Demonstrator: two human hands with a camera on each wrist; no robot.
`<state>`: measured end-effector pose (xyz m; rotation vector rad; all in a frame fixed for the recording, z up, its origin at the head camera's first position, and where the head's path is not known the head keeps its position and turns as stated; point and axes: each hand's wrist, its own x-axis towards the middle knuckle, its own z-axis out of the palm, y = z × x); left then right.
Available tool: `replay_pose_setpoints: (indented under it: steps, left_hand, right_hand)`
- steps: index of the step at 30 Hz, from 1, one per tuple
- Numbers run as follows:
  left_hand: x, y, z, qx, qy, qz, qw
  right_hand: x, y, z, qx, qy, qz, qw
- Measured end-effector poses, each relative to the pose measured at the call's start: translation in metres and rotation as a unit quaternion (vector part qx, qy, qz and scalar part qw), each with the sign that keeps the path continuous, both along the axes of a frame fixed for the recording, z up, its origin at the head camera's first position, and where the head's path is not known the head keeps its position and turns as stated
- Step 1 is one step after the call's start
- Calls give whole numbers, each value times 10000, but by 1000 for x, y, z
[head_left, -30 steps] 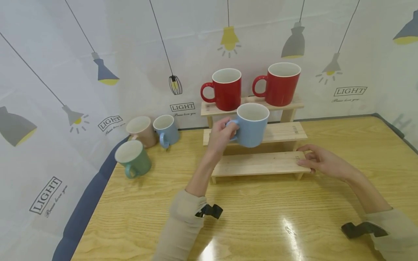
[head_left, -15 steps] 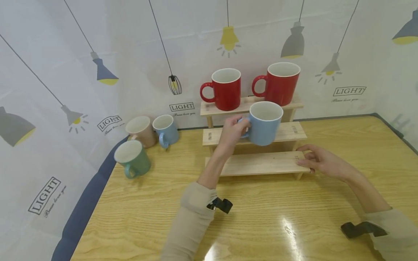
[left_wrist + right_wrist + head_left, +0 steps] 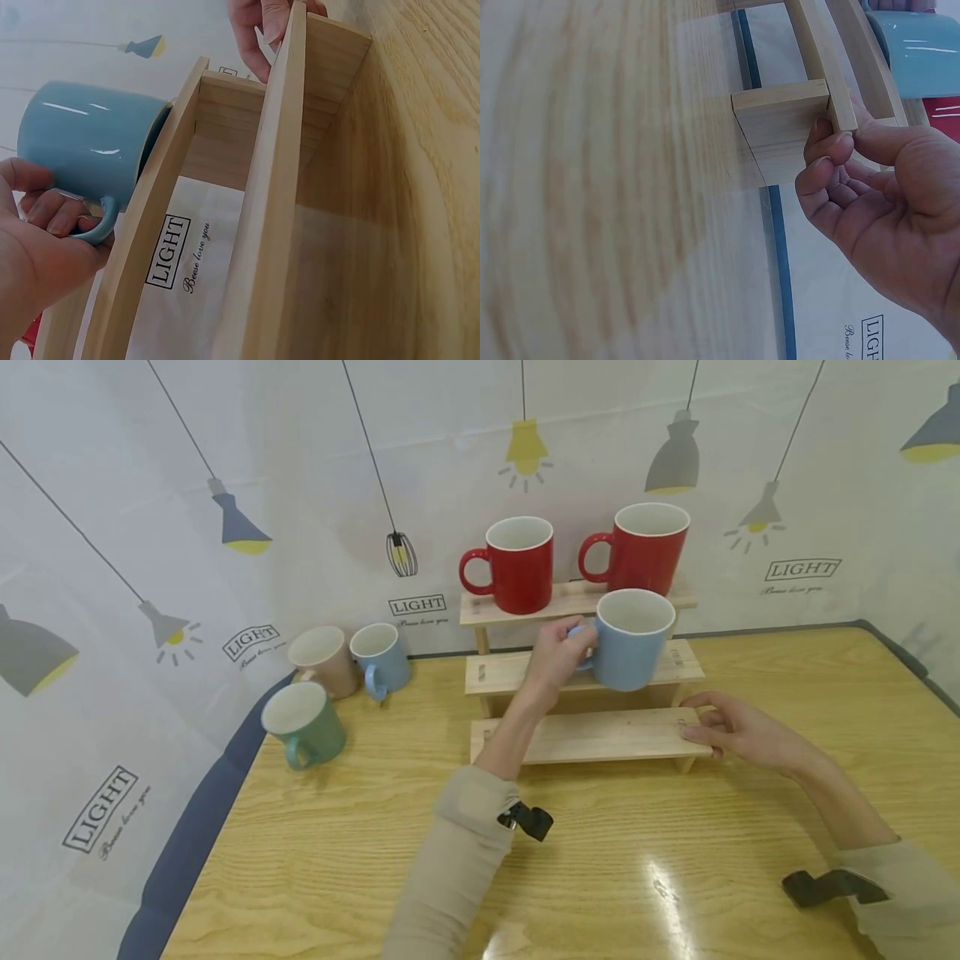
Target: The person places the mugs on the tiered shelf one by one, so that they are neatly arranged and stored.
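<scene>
My left hand (image 3: 553,658) grips a light blue mug (image 3: 632,643) by its handle, fingers curled through it in the left wrist view. In the head view the mug is upright and overlaps the right part of the middle tier of a three-tier wooden stand (image 3: 570,739). At the right end of the lowest tier, my right hand (image 3: 742,732) pinches the board between thumb and fingers, as the right wrist view shows. Two red mugs, one on the left (image 3: 521,568) and one on the right (image 3: 649,550), stand on the top tier with handles pointing left.
On the table's left side stand a green mug (image 3: 306,727), a pinkish-beige mug (image 3: 326,662) and a second light blue mug (image 3: 381,662). A white curtain printed with lamps (image 3: 315,485) hangs behind the wooden table (image 3: 600,860). Blue edging (image 3: 195,810) runs along the left.
My left hand has carried the light blue mug rightward and slightly up along the middle tier. The right hand keeps its place on the lowest board.
</scene>
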<state>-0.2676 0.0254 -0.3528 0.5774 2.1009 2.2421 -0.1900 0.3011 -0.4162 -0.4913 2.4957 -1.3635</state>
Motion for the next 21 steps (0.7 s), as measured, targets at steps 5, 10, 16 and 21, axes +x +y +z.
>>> replay_pose_setpoints:
  steps: [5,10,16,21]
  left_hand:
    - [-2,6,0,-128,-28,55,9999]
    - [-5,10,-2,-200,8,36,9998]
    - [-9,14,-5,-168,85,40,9998]
    - [-11,17,-5,-139,146,44,9998]
  right_hand:
    - [0,1,1,24,-28,8,10000]
    - [1,0,1,7,-12,15,10000]
    - [0,1,0,-11,3,35,10000]
    - [1,1,0,7,-4,31,10000]
